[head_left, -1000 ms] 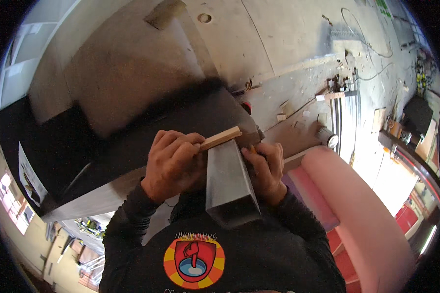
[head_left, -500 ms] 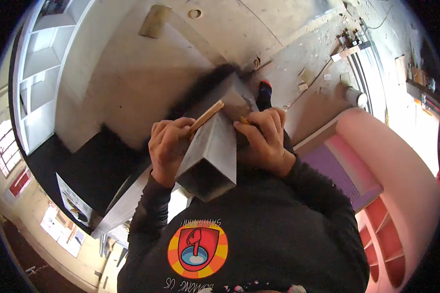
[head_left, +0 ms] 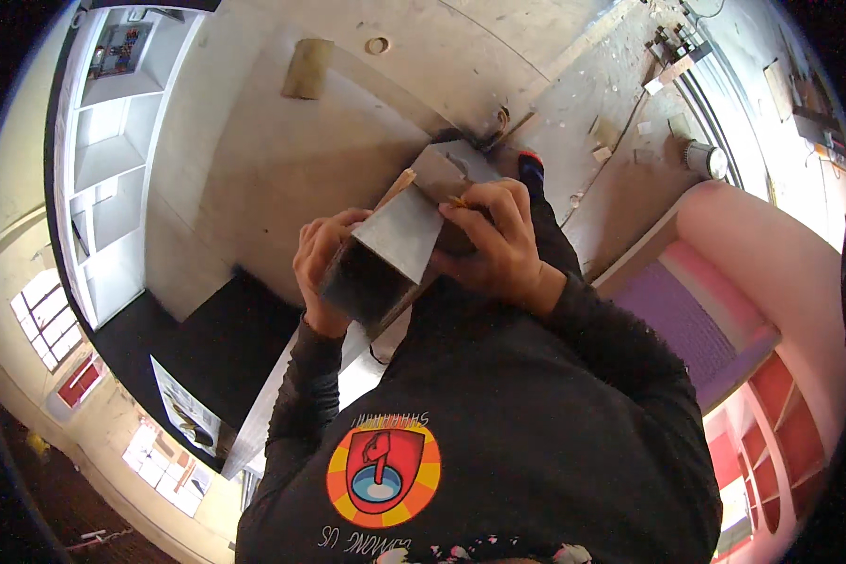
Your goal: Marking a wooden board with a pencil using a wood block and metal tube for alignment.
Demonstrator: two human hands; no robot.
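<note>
A grey, hollow box-shaped piece (head_left: 399,230) with a dark open end toward me is held up in front of my body. My left hand (head_left: 320,263) is closed round its left side. A thin wooden strip (head_left: 397,188) runs along that same side, by the fingers, with only its far part showing. My right hand (head_left: 506,240) is at the box's right side, thumb and fingers pinched on a small yellowish piece (head_left: 458,202) whose kind I cannot make out. Just beyond, another grey flat-sided surface (head_left: 451,169) appears; whether it joins the box is unclear.
White shelving (head_left: 113,141) stands at the left above a black surface (head_left: 207,320). On the floor lie a tan sheet (head_left: 307,69) and a tape-like ring (head_left: 377,45). At the right are a pink-and-purple furniture piece (head_left: 667,310) and a metal can (head_left: 705,160).
The box has tilted and turned, its open end shifting left and upward, with its right side coming less into view. Less of the wooden strip shows. Both hands keep their hold.
</note>
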